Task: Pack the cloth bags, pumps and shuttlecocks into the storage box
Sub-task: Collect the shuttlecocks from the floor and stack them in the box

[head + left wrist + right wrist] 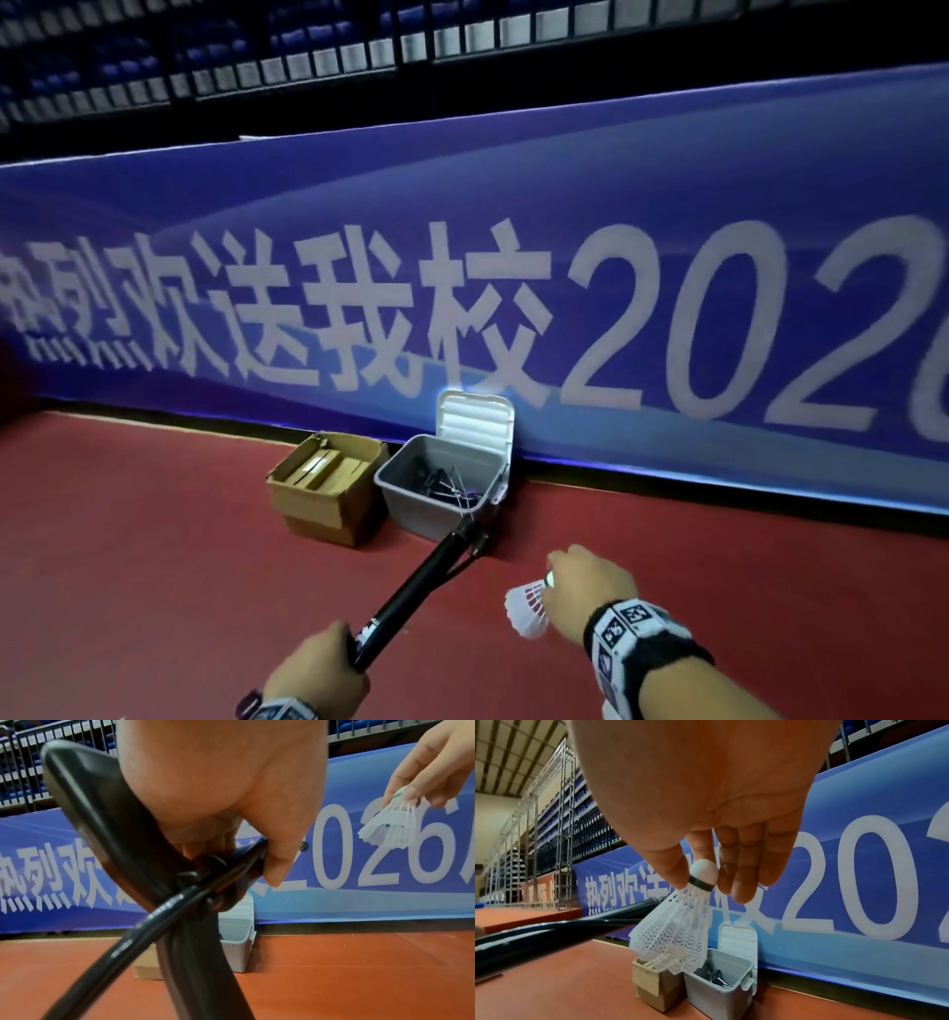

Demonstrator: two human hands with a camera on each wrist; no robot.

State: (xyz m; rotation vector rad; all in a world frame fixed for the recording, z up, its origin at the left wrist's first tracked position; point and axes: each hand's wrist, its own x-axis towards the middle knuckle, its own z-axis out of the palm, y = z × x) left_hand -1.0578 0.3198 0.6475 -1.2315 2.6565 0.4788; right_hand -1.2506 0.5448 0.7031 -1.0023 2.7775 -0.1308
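- Gripping a black pump at its near end, the left hand sits at the lower centre of the head view, fingers curled round the handle; the barrel slants up and to the right, its far tip in front of the storage box's near rim.
- In the left wrist view the left grip is closed round the pump, with a black hose running down along the barrel.
- The right hand, lower right of the head view, pinches a white shuttlecock by its cork, skirt pointing left.
- From the right wrist view the thumb and fingertips nip the cork above a dark band, and the shuttlecock hangs skirt-down.
- A grey storage box stands on the red floor at frame centre, its white lid upright against a blue banner; dark items lie inside.
- A cardboard box stands just left of it, touching or nearly so.
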